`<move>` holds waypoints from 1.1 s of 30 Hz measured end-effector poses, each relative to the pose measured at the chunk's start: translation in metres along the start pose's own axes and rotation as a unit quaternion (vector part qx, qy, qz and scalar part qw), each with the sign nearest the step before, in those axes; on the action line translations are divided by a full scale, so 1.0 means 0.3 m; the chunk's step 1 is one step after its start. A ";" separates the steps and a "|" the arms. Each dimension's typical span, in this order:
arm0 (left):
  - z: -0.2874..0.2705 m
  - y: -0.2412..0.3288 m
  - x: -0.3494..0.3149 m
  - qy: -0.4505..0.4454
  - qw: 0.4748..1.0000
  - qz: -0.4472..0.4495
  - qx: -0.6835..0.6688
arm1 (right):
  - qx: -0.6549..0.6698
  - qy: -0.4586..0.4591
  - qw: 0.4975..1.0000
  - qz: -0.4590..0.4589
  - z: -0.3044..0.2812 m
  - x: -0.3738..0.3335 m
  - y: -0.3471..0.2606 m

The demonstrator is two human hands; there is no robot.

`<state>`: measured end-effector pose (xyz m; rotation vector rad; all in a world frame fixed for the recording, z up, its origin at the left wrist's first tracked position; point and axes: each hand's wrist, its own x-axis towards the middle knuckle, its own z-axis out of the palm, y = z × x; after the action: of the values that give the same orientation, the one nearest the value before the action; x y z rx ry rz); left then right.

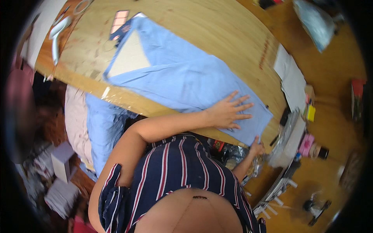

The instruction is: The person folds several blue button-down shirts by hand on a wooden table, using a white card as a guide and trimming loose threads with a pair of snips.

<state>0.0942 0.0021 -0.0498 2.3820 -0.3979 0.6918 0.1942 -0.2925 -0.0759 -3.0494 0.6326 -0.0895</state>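
A light blue piece of cloth [178,81], which looks like a folded garment, lies at a slant across the wooden table. A cream triangle [130,58] shows between its layers at the far left end. My left hand [230,112] rests flat on the cloth near its right end, fingers spread. At the cloth's near right corner, my right hand [257,148] is closed on the edge, thumb side up; some of its fingers are hidden. A dark blue tag-like piece [123,31] lies by the cloth's far left corner.
On the table [233,42], a pink-and-white card [119,19] lies at the far side and a white handheld tool [58,37] at far left. White paper sheets [289,77] sit at the right edge. Blue cloth [103,128] hangs below the table's near left edge.
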 end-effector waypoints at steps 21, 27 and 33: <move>-0.105 -0.047 -0.057 0.017 0.748 -0.498 -0.438 | 0.356 -0.213 0.638 -0.649 -0.245 -0.541 -0.434; -0.110 0.033 -0.063 0.020 0.870 -0.430 -0.240 | 0.441 -0.036 0.779 -0.444 -0.230 -0.251 -0.326; -0.034 0.157 -0.060 -0.005 0.990 -0.134 0.045 | 0.370 -0.027 0.683 -0.630 -0.267 -0.138 -0.449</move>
<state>0.0553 -0.0253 -0.0304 2.4620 -0.0488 0.5850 0.2048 -0.1537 0.0069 -2.0430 -1.2601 -0.1978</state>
